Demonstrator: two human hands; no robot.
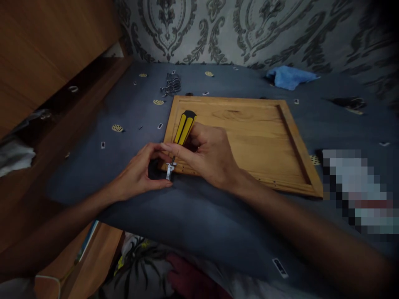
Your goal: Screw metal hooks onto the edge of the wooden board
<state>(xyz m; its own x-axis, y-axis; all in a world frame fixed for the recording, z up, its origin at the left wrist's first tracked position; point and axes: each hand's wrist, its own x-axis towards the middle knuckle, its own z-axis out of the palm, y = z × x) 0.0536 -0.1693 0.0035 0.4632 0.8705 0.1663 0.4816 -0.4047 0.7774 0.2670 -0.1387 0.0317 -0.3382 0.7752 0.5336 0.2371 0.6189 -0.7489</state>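
Plainly, your screwdriver showed yellow and black, the small fitting was silvery metal, and the framed panel was brown wood. Your right hand was wrapped round the screwdriver above the fitting, which sat at the panel's near-left corner within your left hand's curve; whether that hand clamped it was unclear.

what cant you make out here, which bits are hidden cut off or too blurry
All in the head view:
- Screwdriver tip: too small and dim against the metal fitting.
- Right hand's curled fingers: mostly hidden behind that hand.
- Pixelated item: masked by coarse blocks.
- Dark item at far right: blurred.
- Left forearm: cut off by left edge.
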